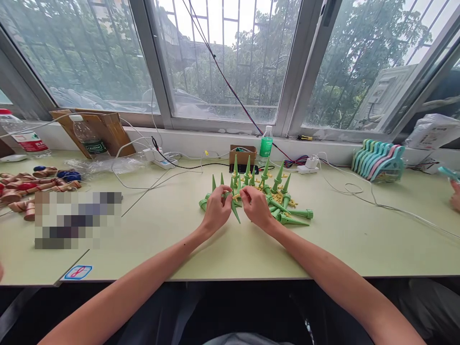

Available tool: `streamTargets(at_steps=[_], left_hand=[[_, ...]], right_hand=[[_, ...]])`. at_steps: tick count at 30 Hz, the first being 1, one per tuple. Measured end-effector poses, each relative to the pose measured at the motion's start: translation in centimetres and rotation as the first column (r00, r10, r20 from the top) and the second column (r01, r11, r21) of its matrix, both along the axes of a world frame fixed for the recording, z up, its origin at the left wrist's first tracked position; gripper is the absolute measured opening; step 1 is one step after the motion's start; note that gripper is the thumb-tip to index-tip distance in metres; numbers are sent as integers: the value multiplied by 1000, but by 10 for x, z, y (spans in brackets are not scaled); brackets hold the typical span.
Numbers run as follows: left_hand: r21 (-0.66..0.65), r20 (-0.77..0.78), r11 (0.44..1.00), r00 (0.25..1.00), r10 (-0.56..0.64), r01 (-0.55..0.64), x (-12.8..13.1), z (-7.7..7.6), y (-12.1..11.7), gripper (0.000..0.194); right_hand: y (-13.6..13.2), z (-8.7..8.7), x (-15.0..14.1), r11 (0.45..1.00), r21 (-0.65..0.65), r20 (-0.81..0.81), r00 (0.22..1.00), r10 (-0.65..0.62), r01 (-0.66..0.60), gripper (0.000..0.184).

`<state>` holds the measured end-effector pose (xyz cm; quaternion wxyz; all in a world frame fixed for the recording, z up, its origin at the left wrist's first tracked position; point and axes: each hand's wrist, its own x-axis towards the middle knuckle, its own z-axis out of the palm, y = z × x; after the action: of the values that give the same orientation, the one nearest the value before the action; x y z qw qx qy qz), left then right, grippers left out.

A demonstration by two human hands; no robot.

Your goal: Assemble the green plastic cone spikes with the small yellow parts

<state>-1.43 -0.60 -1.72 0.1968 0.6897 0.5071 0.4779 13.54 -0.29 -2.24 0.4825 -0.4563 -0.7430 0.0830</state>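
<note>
My left hand is closed around a green plant watering spike, whose tip points down towards the table. A small yellow valve piece sits between my two hands at the spike's upper part. My right hand is pinched, its fingertips at the yellow piece; they partly hide it. Just behind and to the right, several more green spikes stand upright, and others lie on their sides, such as one green spike. Among them are scattered small yellow pieces.
Beyond the spikes stand a small cardboard box and a green-labelled bottle. Wooden toys lie at left. Small pastel hangers stand at right, near another person's hand. White cables cross the table.
</note>
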Motion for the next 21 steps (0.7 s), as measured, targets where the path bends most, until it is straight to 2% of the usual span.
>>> streamTargets(at_steps=[8,21], left_hand=[[8,20,999,999,-39,39,1,-1,0,16],[6,28,996,996,-85,85,2,0,-2,16]], right_hand=[[-2,1,-2,997,-38,3,998,68,-68,25],[0,-3,0,990,-84,-26,994,108,-110,25]])
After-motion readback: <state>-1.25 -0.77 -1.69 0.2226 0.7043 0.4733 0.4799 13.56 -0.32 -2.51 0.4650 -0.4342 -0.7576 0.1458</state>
